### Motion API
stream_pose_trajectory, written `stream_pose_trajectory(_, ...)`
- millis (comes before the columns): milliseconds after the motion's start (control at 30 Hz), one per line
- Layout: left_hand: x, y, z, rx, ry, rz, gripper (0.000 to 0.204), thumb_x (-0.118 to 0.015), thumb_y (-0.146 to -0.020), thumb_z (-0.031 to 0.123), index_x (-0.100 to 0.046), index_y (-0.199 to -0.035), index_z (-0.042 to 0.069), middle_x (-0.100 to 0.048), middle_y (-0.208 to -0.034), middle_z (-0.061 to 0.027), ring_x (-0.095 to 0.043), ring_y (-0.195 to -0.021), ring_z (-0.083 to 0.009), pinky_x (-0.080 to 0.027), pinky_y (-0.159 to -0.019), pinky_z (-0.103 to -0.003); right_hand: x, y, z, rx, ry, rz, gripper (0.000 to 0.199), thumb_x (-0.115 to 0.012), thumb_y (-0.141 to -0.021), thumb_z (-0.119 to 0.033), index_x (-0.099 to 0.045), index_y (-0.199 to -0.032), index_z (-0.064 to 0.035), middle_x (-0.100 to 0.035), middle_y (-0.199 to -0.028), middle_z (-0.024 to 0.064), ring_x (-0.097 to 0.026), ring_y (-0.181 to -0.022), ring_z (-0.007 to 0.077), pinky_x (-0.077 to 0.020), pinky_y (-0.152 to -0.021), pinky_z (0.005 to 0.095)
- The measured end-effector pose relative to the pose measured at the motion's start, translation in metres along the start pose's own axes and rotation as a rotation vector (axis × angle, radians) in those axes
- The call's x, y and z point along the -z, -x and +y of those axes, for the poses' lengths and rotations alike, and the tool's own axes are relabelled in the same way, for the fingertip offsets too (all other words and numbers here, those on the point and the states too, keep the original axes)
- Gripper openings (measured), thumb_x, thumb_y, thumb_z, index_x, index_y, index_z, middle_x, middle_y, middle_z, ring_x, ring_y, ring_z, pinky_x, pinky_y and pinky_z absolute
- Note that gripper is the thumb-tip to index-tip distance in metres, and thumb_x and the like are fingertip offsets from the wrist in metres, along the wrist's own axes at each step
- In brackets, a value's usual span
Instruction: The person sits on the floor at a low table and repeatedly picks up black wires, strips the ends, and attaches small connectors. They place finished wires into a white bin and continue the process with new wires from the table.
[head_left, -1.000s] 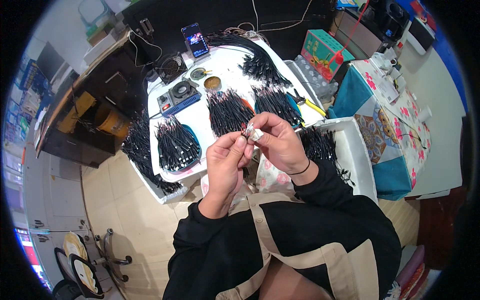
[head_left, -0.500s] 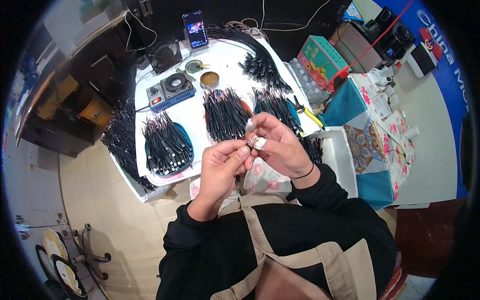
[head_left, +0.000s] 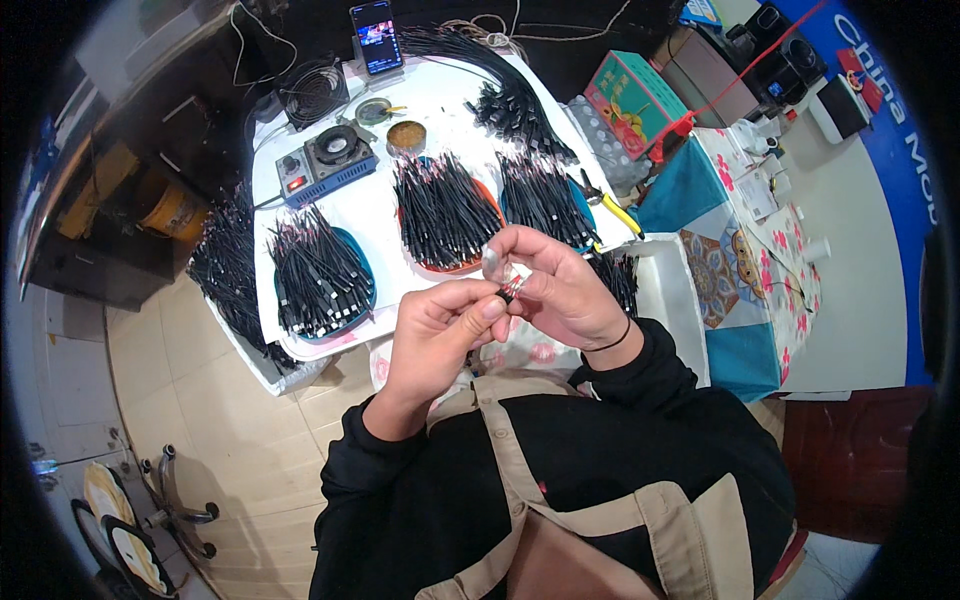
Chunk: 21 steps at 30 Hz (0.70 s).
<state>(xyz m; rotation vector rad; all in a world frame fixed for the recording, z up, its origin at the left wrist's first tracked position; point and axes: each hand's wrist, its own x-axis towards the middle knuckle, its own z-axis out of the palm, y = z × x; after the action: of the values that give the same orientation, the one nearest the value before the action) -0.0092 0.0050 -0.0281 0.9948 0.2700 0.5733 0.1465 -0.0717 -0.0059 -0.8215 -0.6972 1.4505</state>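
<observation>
Close together in front of my chest, both hands work on one black cable end point(head_left: 505, 296) with thin reddish and pale wires. My left hand point(head_left: 447, 330) pinches its black sheath between thumb and fingers. My right hand point(head_left: 570, 297) is closed on the fine wires, its thumb pressed toward the fingers; a pale, shiny covering shows at the index fingertip. Most of the cable is hidden by my hands. Just beyond them, a bundle of short black cables point(head_left: 445, 210) lies in an orange tray point(head_left: 455, 268). Another cable bundle point(head_left: 540, 200) lies to its right.
At left on the white table stand a blue solder pot unit point(head_left: 335, 165), a fan point(head_left: 312, 95) and more cables point(head_left: 315, 275) in a blue tray. A round tin point(head_left: 406, 137) and phone point(head_left: 376, 38) are behind. Yellow-handled pliers point(head_left: 620, 213) lie right, near a white foam box point(head_left: 672, 290).
The whole view has shifted slightly, so the table sits higher and further left. The wires between my fingers now show more openly, and the right fingers have shifted a little.
</observation>
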Motion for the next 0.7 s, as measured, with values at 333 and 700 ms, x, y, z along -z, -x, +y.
stream_pose_trajectory(333,-0.006,0.003,-0.010,0.021,0.004,0.031,0.017,-0.057,-0.093,0.006,-0.065,-0.101,-0.007,-0.061,-0.073,-0.0041,-0.045,-0.058,-0.0031,-0.032,-0.050,-0.016,0.010,0.007,0.008,0.005,0.013,-0.014,0.026,-0.057,-0.094,-0.015,-0.045,-0.115,-0.0042,-0.055,-0.097,0.0014,-0.057,-0.078,0.0057,-0.0458,-0.065,0.0169)
stream_pose_trajectory(700,-0.012,0.010,-0.011,-0.097,-0.222,0.147,0.015,-0.060,-0.092,0.008,-0.067,-0.097,-0.004,-0.061,-0.070,-0.0010,-0.045,-0.056,-0.0015,-0.030,-0.048,-0.015,0.006,0.019,-0.009,0.277,1.081,0.090,0.027,-0.057,-0.094,-0.024,-0.053,-0.080,-0.0014,-0.047,-0.063,0.0059,-0.049,-0.058,0.0093,-0.0383,-0.051,0.0291)
